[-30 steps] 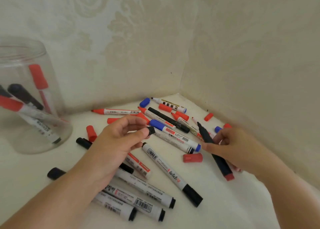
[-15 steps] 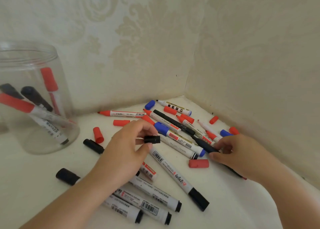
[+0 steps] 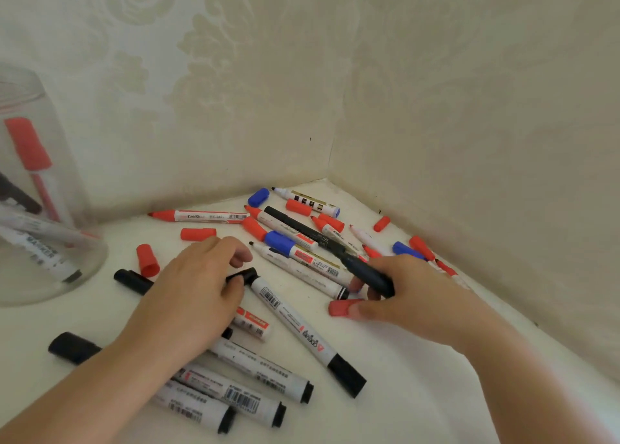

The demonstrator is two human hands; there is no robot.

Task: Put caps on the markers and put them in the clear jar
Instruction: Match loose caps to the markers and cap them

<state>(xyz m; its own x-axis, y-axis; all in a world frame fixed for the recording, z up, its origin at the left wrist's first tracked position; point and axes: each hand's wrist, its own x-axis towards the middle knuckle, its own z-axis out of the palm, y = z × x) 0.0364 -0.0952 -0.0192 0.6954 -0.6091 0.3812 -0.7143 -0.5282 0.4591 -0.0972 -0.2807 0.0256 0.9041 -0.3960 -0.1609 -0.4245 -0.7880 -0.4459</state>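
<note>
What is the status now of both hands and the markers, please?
Left hand pinches black cap at white marker tip. Right hand grips dark marker. Clear jar far left; loose markers, caps between.

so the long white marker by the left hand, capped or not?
Capped, it seems: a black cap sits on the white marker at its upper end, left hand fingers on it. Fully seated: cannot tell.

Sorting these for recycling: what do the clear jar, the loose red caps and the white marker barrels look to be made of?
The clear jar: see-through and glossy, with markers showing through its wall; glass or clear plastic, I cannot tell which. The loose red caps: opaque, smooth, evenly coloured, probably moulded plastic. The white marker barrels: smooth with a slight sheen, with print and barcodes; likely plastic, perhaps under a label.
</note>
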